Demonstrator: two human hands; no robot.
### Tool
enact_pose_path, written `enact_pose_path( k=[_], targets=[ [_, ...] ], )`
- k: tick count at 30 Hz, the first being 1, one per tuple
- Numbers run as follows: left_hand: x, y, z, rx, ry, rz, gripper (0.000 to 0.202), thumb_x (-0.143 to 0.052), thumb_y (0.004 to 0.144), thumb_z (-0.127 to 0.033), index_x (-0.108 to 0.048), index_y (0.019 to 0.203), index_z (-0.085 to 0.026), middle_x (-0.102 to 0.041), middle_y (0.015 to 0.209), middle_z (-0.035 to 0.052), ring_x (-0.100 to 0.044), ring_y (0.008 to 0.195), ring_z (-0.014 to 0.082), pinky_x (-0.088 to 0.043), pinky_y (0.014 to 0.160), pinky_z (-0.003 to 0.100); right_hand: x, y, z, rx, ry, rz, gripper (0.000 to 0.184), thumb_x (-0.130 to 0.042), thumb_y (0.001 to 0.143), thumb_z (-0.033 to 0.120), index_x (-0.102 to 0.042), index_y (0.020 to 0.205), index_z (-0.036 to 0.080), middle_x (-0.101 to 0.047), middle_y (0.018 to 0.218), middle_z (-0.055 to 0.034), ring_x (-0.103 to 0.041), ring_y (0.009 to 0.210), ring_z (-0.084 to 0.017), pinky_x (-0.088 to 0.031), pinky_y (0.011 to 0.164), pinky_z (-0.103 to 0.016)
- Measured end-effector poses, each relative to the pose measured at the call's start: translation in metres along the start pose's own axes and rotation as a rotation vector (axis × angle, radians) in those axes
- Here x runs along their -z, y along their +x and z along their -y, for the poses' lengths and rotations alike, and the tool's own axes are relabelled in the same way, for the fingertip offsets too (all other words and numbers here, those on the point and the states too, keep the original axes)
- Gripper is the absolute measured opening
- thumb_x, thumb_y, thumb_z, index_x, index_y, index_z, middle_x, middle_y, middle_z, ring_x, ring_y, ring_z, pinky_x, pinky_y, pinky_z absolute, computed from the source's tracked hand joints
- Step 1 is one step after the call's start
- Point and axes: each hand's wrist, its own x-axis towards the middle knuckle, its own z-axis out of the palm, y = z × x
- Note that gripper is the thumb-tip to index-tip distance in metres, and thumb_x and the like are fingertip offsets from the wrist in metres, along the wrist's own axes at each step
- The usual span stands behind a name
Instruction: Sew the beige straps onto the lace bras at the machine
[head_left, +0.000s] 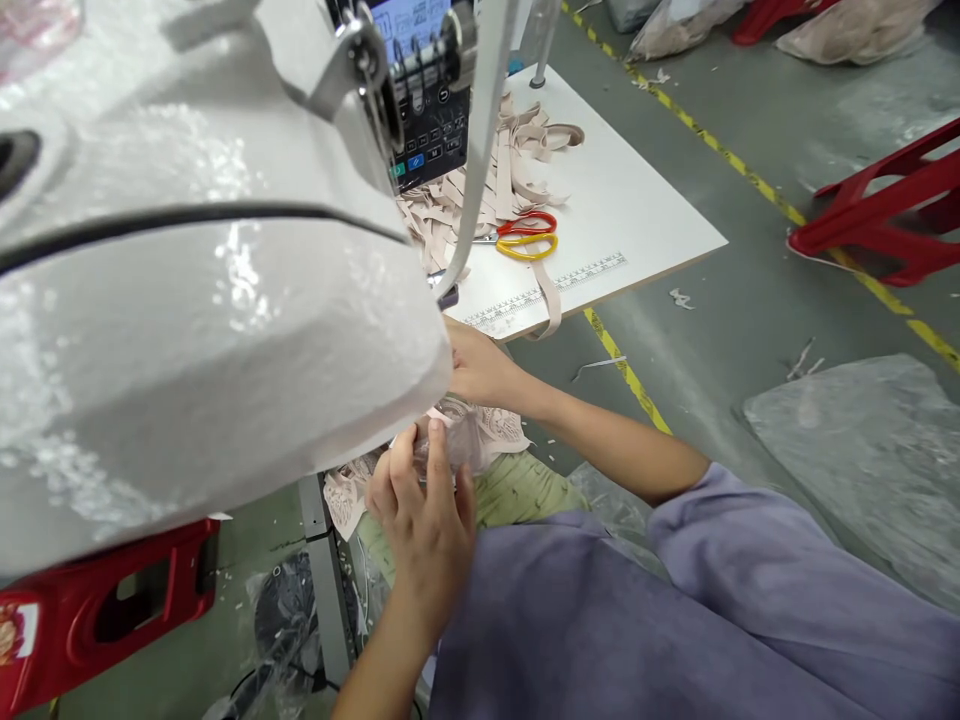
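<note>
A pale pink piece of lace fabric [504, 430] with a sheer middle lies below the white sewing machine head [225, 330], over the lap. My left hand [424, 500] has its bent fingers on the near side of this fabric, gripping it by the machine. Beyond it, my right hand [480, 365] reaches in under the end of the machine head at the fabric's far side. Its fingers are hidden behind the machine, so their grip does not show. The needle area is also out of sight.
On the white table [652, 220] are beige fabric strips [517, 165], red-and-yellow-handled scissors [529, 238] and a printed ruler [555, 290]. A control panel [435, 130] stands behind the machine. Red stools [885, 210] and plastic sheeting [862, 460] are on the floor.
</note>
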Motion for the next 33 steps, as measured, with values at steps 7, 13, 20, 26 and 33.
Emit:
enact_pose_path(
  k=[7,13,20,26,33],
  targets=[
    [-0.003,0.005,0.004,0.016,0.041,-0.007,0.052,-0.06,0.094,-0.029,-0.053,0.145,-0.02,-0.053,0.137,0.0207,-0.049,0.128,0.0341,-0.038,0.107,0.049,-0.008,0.005,-0.005,0.03,-0.122,-0.042,0.007,-0.056,0.084,0.025,-0.054,0.08,0.02,-0.06,0.094,-0.0055,-0.054,0.082,-0.02,-0.046,0.079,-0.036],
    [-0.005,0.013,0.006,0.006,0.072,-0.017,0.05,-0.061,0.093,-0.028,-0.056,0.142,-0.018,-0.054,0.134,0.0213,-0.049,0.126,0.0344,-0.038,0.106,0.049,-0.011,0.011,-0.005,0.01,-0.186,-0.058,0.002,-0.054,0.08,0.019,-0.053,0.082,0.021,-0.059,0.095,-0.0053,-0.055,0.08,-0.02,-0.045,0.074,-0.034],
    [-0.005,0.018,0.007,-0.001,0.065,-0.017,0.051,-0.06,0.093,-0.026,-0.054,0.143,-0.018,-0.052,0.135,0.0218,-0.051,0.124,0.0343,-0.039,0.104,0.048,-0.011,0.016,-0.007,0.023,-0.209,-0.029,0.005,-0.052,0.079,0.017,-0.052,0.082,0.021,-0.059,0.099,-0.0071,-0.056,0.087,-0.023,-0.043,0.075,-0.034],
    [-0.005,0.019,0.007,-0.009,0.077,-0.008,0.052,-0.06,0.094,-0.026,-0.052,0.144,-0.017,-0.052,0.134,0.0221,-0.051,0.124,0.0343,-0.04,0.103,0.047,-0.012,0.017,-0.011,0.073,-0.194,-0.045,0.01,-0.049,0.077,0.013,-0.049,0.083,0.021,-0.059,0.096,-0.0054,-0.054,0.088,-0.021,-0.043,0.077,-0.032],
    [-0.005,0.019,0.006,-0.02,0.084,-0.014,0.048,-0.061,0.093,-0.026,-0.056,0.139,-0.014,-0.053,0.132,0.0225,-0.05,0.124,0.0345,-0.039,0.104,0.049,-0.012,0.018,-0.011,0.079,-0.179,-0.036,0.007,-0.05,0.079,0.016,-0.045,0.082,0.02,-0.056,0.093,-0.0045,-0.05,0.081,-0.018,-0.04,0.071,-0.029]
  ],
)
